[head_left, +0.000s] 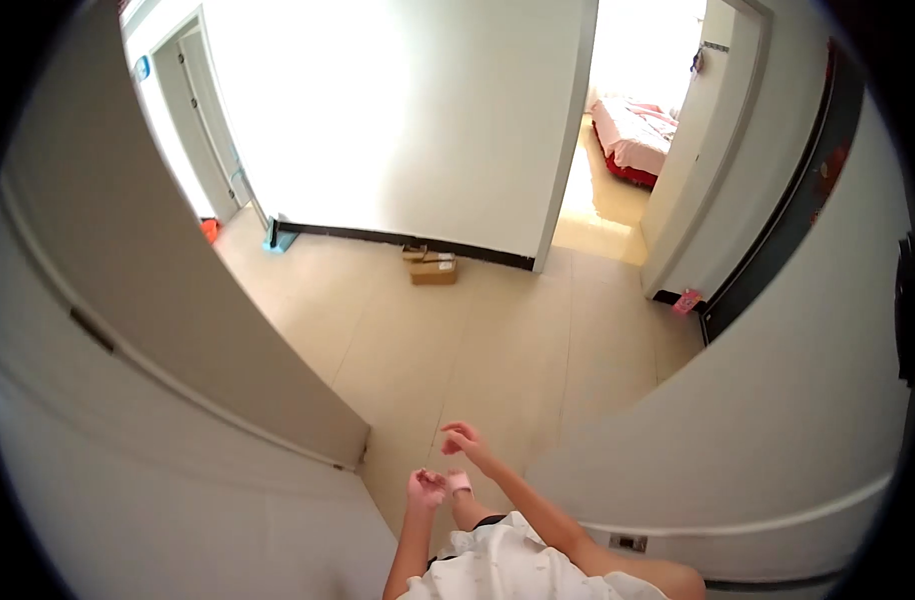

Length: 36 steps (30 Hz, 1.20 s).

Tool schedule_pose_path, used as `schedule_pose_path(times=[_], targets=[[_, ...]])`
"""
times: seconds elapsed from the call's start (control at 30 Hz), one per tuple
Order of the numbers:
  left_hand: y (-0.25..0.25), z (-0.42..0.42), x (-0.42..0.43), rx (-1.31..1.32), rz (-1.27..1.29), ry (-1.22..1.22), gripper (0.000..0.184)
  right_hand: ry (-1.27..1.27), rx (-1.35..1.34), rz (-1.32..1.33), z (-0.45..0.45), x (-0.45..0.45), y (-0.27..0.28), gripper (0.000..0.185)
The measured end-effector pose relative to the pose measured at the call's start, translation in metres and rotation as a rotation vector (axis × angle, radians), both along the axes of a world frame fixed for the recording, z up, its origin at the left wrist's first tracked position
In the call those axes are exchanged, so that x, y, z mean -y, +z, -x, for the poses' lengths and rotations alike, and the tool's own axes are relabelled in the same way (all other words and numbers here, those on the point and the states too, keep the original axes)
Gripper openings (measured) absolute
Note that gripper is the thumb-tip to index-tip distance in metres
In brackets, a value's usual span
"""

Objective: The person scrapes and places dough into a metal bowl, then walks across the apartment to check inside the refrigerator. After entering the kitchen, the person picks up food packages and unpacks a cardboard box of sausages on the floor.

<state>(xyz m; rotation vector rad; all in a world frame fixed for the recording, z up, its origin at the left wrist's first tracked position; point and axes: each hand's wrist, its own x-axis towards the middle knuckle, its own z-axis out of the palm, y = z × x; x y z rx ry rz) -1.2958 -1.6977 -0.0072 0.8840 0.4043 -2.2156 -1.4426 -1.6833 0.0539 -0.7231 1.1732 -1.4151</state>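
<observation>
My left hand is raised in front of my body with its fingers curled in, and I see nothing in it. A little farther forward and to the right, my right hand hangs in the air, its fingers loosely bent and partly apart, holding nothing. The two hands are near each other but do not touch. Below them shows a foot in a pink slipper on the tiled floor. Neither hand touches the door at my left.
I stand in a doorway with a strike plate on the right frame. Cardboard boxes sit against the white wall. Past another doorway is a bed. A pink packet lies near a dark door.
</observation>
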Motion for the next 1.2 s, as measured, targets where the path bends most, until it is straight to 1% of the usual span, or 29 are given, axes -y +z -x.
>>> schedule_pose_path(times=[0.03, 0.1, 0.13, 0.2, 0.33, 0.4, 0.53, 0.6, 0.73, 0.8, 0.83, 0.9, 0.93, 1.0, 1.03, 1.1, 1.2], targets=[[0.000, 0.010, 0.020, 0.001, 0.006, -0.015, 0.017, -0.015, 0.001, 0.006, 0.015, 0.009, -0.006, 0.022], [0.000, 0.030, 0.053, 0.032, -0.036, -0.064, 0.017, -0.116, 0.027, -0.194, 0.039, 0.019, -0.017, 0.022], [-0.001, 0.038, 0.069, 0.030, -0.032, -0.069, 0.017, -0.121, 0.026, -0.190, 0.050, 0.023, -0.027, 0.022], [0.000, 0.052, 0.102, -0.029, -0.058, -0.064, 0.014, -0.133, 0.026, -0.354, 0.067, 0.041, -0.039, 0.024], [-0.005, 0.068, 0.141, 0.043, -0.045, 0.014, 0.013, -0.109, 0.024, -0.401, 0.080, 0.069, -0.049, 0.025], [-0.005, 0.074, 0.169, -0.078, -0.075, -0.002, 0.013, -0.017, -0.046, -0.455, 0.089, 0.098, -0.050, 0.025], [-0.006, 0.081, 0.228, -0.084, -0.086, 0.049, 0.014, 0.071, -0.067, -0.394, 0.098, 0.161, -0.056, 0.026], [-0.008, 0.088, 0.266, -0.096, -0.043, 0.121, 0.015, 0.055, -0.077, -0.372, 0.101, 0.206, -0.053, 0.028], [0.001, 0.102, 0.356, -0.154, -0.047, 0.204, 0.017, 0.159, -0.120, -0.288, 0.101, 0.310, -0.041, 0.030], [0.014, 0.107, 0.403, -0.267, 0.023, 0.255, 0.018, 0.134, -0.004, -0.256, 0.097, 0.361, -0.038, 0.033], [0.019, 0.109, 0.425, -0.269, 0.025, 0.281, 0.018, 0.160, -0.009, -0.257, 0.095, 0.384, -0.039, 0.033], [0.031, 0.109, 0.477, -0.293, 0.051, 0.296, 0.018, 0.134, 0.263, -0.298, 0.091, 0.436, -0.040, 0.035], [0.035, 0.108, 0.500, -0.303, 0.064, 0.301, 0.018, 0.161, 0.258, -0.297, 0.090, 0.459, -0.040, 0.035], [0.040, 0.103, 0.532, -0.322, 0.075, 0.347, 0.018, 0.128, 0.346, -0.326, 0.091, 0.496, -0.043, 0.035], [0.038, 0.100, 0.543, -0.336, 0.078, 0.369, 0.018, 0.155, 0.344, -0.341, 0.091, 0.510, -0.046, 0.035], [0.034, 0.088, 0.560, -0.319, 0.047, 0.424, 0.017, 0.133, 0.448, -0.372, 0.091, 0.543, -0.052, 0.033], [0.024, 0.068, 0.587, -0.274, 0.029, 0.512, 0.015, 0.150, 0.438, -0.455, 0.091, 0.592, -0.064, 0.033]])
